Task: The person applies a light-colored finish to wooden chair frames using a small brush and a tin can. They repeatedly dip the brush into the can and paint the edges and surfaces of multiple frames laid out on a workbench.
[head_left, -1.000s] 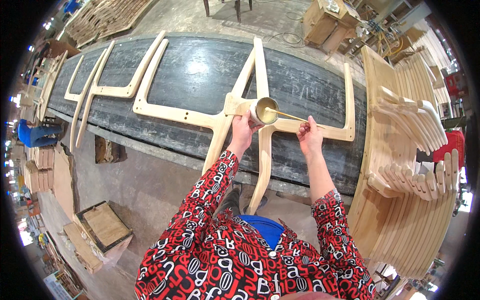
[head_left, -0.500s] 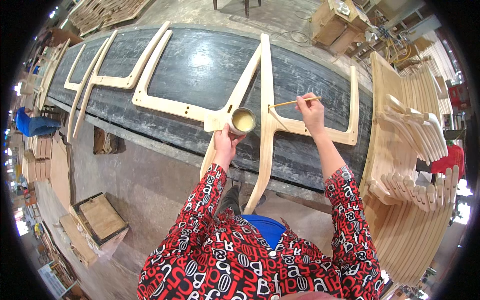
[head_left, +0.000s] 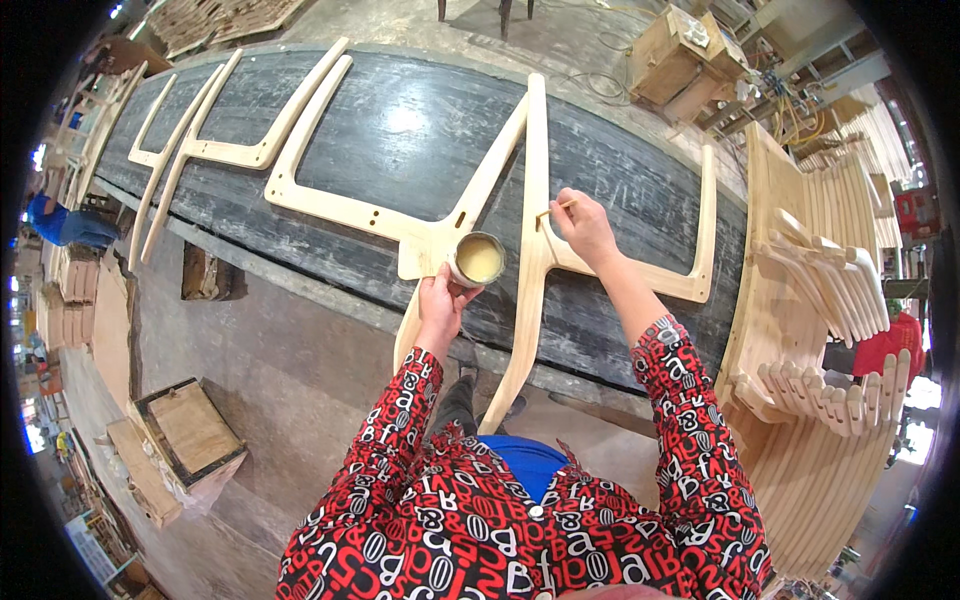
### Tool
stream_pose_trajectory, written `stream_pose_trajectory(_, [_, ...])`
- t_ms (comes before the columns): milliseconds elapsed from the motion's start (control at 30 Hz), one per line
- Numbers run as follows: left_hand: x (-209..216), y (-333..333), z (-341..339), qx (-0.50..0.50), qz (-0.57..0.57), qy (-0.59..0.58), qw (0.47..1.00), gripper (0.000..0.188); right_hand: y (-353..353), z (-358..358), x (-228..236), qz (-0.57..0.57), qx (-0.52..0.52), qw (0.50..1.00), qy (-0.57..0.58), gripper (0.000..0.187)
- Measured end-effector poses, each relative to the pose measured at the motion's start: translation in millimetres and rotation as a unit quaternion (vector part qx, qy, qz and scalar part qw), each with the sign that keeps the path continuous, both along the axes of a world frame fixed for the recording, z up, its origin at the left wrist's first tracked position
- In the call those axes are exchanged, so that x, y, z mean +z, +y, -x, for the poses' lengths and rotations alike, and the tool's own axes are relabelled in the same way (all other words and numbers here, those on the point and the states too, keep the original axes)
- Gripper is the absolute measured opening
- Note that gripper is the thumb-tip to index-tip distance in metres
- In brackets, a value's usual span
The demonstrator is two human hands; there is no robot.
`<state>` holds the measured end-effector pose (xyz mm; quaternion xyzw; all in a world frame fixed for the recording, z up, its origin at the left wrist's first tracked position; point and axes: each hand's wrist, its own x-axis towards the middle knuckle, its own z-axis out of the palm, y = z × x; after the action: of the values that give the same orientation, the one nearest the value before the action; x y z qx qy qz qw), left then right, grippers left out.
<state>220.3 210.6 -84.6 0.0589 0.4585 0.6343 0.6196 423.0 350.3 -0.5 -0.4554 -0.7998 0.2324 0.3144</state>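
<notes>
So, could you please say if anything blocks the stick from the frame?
Nothing visible does: the right hand holds the stick with its tip at the frame; the can is off to the left.

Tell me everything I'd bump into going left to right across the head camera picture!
Person in blue → dark-edged wooden box → left hand → can → thin stick → right hand → stacked pale wooden parts.
</notes>
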Motion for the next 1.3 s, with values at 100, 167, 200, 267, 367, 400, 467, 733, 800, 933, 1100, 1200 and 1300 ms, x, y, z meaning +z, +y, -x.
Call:
stream_pose_trajectory(100, [1, -2, 3, 0.015, 0.001, -0.008, 1.0, 0.031, -2, 2, 3, 0.085, 0.019, 0.996, -0.036, 0.018])
stream_pose_trajectory(167, [1, -1, 7, 0.005, -0.008, -0.007, 1.0, 0.03, 4, -1, 6, 0.128, 0.011, 0.991, -0.049, 0.018])
stream_pose_trajectory(200, [1, -1, 8, 0.001, -0.013, -0.006, 1.0, 0.03, 7, -2, 8, 0.149, 0.008, 0.987, -0.055, 0.018])
stream_pose_trajectory(267, [0, -1, 8, 0.01, -0.008, 0.001, 1.0, 0.029, 11, 2, 11, 0.039, 0.057, 0.994, -0.09, 0.016])
stream_pose_trajectory(367, [3, 9, -2, 0.005, -0.009, 0.002, 1.0, 0.028, 23, -10, 10, -0.003, 0.103, 0.983, -0.15, 0.011])
stream_pose_trajectory(400, [4, 10, -2, 0.011, -0.008, 0.003, 1.0, 0.028, 25, -8, 14, 0.011, 0.142, 0.98, -0.14, 0.009])
stream_pose_trajectory(467, [2, 15, 3, 0.008, -0.013, 0.017, 1.0, 0.028, 29, -4, 27, 0.036, 0.222, 0.967, -0.119, 0.006])
stream_pose_trajectory(733, [-2, 40, -5, 0.017, -0.006, 0.072, 0.997, 0.027, 18, -35, 30, 0.132, 0.103, 0.986, 0.024, 0.007])
stream_pose_trajectory(800, [-6, 45, -8, 0.011, -0.007, 0.088, 0.996, 0.026, 7, -41, 9, 0.207, -0.03, 0.971, 0.12, 0.006])
stream_pose_trajectory(933, [-6, 58, -20, 0.015, -0.02, 0.116, 0.993, 0.024, -3, -62, -39, 0.236, -0.134, 0.9, 0.341, 0.011])
stream_pose_trajectory(1100, [0, 57, -38, 0.044, -0.019, 0.138, 0.989, 0.025, -15, -80, -64, 0.312, -0.212, 0.753, 0.538, 0.014])
stream_pose_trajectory(1200, [5, 56, -42, 0.045, -0.031, 0.17, 0.984, 0.027, -19, -76, -52, 0.289, -0.177, 0.762, 0.552, 0.013])
stream_pose_trajectory(1300, [9, 54, -57, 0.03, -0.038, 0.206, 0.977, 0.03, -22, -70, -29, 0.24, -0.098, 0.867, 0.426, 0.014])
